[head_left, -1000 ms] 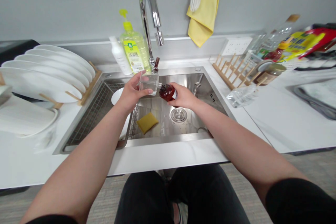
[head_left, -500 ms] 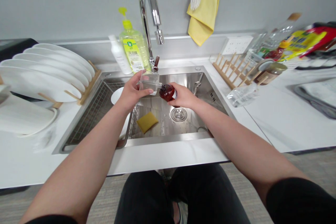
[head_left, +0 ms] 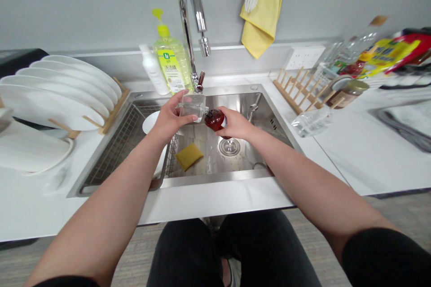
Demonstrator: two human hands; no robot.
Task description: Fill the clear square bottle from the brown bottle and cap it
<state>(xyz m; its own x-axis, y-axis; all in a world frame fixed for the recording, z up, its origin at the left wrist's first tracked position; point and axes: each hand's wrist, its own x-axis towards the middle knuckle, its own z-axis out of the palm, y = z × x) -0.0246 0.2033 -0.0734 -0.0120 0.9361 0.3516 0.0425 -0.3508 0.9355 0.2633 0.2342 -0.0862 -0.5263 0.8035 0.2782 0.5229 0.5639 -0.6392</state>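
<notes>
Over the sink (head_left: 215, 178), my left hand (head_left: 171, 119) has its fingers and thumb wrapped round a small clear bottle (head_left: 193, 107), held on its side with the neck to the right. In my right hand (head_left: 235, 123) is a dark red bottle (head_left: 214, 119) with a white label, tilted so that its dark top points left. The two necks are close together; whether they touch I cannot make out. Beneath lies a yellow sponge (head_left: 189, 157) in the basin, left of the drain (head_left: 229, 147).
A chrome faucet (head_left: 191, 22) rises behind the hands, beside a dish soap bottle (head_left: 171, 65) and a white bottle (head_left: 153, 71). White plates (head_left: 63, 94) stand in a rack at left. A wooden rack (head_left: 291, 92) and a clear plastic package (head_left: 310, 123) sit at right.
The clear bottle has turned slightly in my left hand. Both hands stay in nearly the same place, and the dark red bottle has barely moved.
</notes>
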